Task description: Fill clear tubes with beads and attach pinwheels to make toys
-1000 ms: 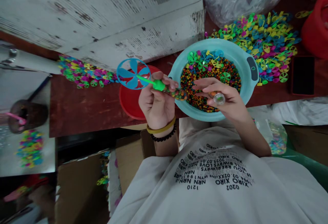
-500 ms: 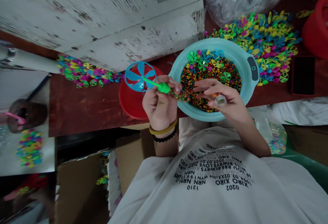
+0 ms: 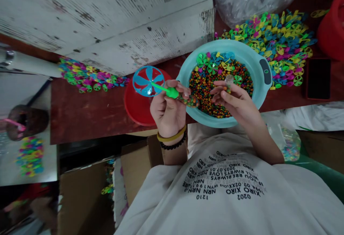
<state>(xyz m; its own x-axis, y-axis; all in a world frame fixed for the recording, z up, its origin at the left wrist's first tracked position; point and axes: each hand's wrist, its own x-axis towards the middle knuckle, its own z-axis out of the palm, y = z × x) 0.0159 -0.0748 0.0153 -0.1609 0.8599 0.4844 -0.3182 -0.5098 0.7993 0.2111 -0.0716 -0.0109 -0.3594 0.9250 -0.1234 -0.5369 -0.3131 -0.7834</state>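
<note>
Rising since the earlier frame is a small clear capsule (image 3: 229, 82); leftmost, the left hand (image 3: 167, 108) is closing firmly around a blue pinwheel (image 3: 148, 81) and its bead-filled tube (image 3: 189, 100) over a red basin (image 3: 135, 111), while the right hand (image 3: 238, 104) is pinching the capsule between its fingertips above a turquoise bowl (image 3: 204, 118) of beads (image 3: 206, 91)

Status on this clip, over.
Left hand gripping bead-filled tube with blue pinwheel; right hand pinching small clear tube over teal basin of beads; red dish beneath pinwheel.

Our L hand (image 3: 168, 108) curls tight, fingers closed; our R hand (image 3: 238, 102) pinches nearby, thumb opposing fingers.
</note>
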